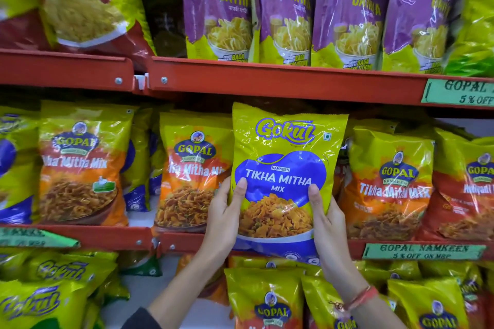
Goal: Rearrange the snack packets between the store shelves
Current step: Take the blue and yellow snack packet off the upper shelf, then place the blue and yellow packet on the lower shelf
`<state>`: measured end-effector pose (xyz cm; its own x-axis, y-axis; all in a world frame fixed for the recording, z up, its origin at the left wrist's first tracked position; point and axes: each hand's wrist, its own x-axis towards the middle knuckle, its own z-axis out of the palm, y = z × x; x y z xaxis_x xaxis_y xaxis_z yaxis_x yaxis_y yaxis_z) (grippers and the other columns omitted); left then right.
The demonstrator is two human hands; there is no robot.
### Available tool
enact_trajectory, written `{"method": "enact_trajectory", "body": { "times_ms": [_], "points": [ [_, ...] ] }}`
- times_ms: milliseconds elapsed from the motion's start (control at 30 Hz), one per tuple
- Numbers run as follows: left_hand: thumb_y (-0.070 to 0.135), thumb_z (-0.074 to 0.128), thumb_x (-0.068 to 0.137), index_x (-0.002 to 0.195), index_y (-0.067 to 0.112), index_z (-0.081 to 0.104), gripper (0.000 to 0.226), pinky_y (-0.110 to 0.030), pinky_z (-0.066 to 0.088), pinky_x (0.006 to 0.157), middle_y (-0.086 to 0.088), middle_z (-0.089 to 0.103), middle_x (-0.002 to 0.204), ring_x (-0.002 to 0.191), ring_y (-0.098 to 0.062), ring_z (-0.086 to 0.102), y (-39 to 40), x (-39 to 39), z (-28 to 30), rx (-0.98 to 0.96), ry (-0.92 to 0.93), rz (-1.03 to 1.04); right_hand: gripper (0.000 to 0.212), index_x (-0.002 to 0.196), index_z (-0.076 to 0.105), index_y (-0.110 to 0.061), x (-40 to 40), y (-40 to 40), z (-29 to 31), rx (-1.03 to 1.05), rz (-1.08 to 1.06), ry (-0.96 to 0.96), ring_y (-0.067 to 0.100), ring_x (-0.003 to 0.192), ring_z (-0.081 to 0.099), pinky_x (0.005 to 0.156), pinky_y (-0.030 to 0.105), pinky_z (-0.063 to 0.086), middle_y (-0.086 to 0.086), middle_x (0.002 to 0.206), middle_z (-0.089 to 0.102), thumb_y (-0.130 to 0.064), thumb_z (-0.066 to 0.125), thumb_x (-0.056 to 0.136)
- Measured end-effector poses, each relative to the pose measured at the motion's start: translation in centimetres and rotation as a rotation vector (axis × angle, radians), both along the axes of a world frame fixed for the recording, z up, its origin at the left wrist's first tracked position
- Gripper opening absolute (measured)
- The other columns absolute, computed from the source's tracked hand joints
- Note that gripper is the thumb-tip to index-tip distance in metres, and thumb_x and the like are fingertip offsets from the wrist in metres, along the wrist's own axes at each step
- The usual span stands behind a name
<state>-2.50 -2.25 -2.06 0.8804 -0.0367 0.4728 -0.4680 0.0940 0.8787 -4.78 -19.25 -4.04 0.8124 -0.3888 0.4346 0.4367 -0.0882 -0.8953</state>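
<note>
A yellow and blue Gokul Tikha Mitha Mix packet stands upright in front of the middle shelf, between two orange Gopal Tikha Mitha Mix packets. My left hand grips its lower left edge, thumb on the front. My right hand grips its lower right edge the same way. The packet's bottom hangs over the shelf's red front rail.
Purple Papdi Gathiya packets fill the top shelf. Another Gopal packet stands at middle left. The lower shelf holds Gokul packets at left and Gopal packets at right. Green price labels hang on the rails.
</note>
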Motion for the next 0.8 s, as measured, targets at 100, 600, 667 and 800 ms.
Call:
{"method": "enact_trajectory", "body": {
  "times_ms": [100, 600, 667, 800],
  "points": [
    [0.042, 0.047, 0.091, 0.124, 0.028, 0.058, 0.037, -0.031, 0.045, 0.104, 0.011, 0.068, 0.121, 0.114, -0.003, 0.061, 2.9, -1.7, -0.4, 0.005, 0.028, -0.004, 0.041, 0.121, 0.062, -0.033, -2.0, 2.7, -0.3, 0.01, 0.015, 0.008, 0.0, 0.114, 0.064, 0.108, 0.042, 0.046, -0.017, 0.119, 0.072, -0.057, 0.051, 0.09],
    [0.05, 0.063, 0.079, 0.098, 0.02, 0.068, 0.036, -0.053, 0.048, 0.096, -0.002, 0.071, 0.105, 0.099, -0.019, 0.064, 18.2, -9.5, -15.1, 0.076, 0.463, 0.062, 0.074, 0.143, 0.047, -0.012, -9.4, 16.2, -13.2, -0.052, 0.103, 0.435, 0.008, 0.131, 0.048, 0.113, 0.028, 0.034, -0.004, 0.142, 0.056, -0.059, 0.054, 0.085],
    [0.065, 0.066, 0.069, 0.093, 0.011, 0.067, 0.059, -0.057, 0.047, 0.093, -0.008, 0.066, 0.095, 0.091, -0.021, 0.059, 19.6, -9.0, -18.8, 0.112, 0.564, 0.075, 0.057, 0.132, 0.055, -0.02, -9.3, 17.2, -15.4, -0.083, 0.133, 0.524, 0.009, 0.128, 0.052, 0.112, 0.032, 0.037, -0.007, 0.135, 0.061, -0.056, 0.056, 0.087],
    [0.032, 0.06, 0.089, 0.107, 0.003, 0.065, 0.035, -0.027, 0.055, 0.069, -0.013, 0.07, 0.101, 0.072, -0.013, 0.067, 21.1, -8.0, -21.6, 0.084, 0.822, 0.082, 0.045, 0.13, 0.058, -0.018, -7.8, 18.2, -18.9, -0.016, 0.212, 0.76, 0.017, 0.113, 0.058, 0.097, 0.031, 0.042, -0.002, 0.125, 0.064, -0.044, 0.057, 0.093]
  ]
}}
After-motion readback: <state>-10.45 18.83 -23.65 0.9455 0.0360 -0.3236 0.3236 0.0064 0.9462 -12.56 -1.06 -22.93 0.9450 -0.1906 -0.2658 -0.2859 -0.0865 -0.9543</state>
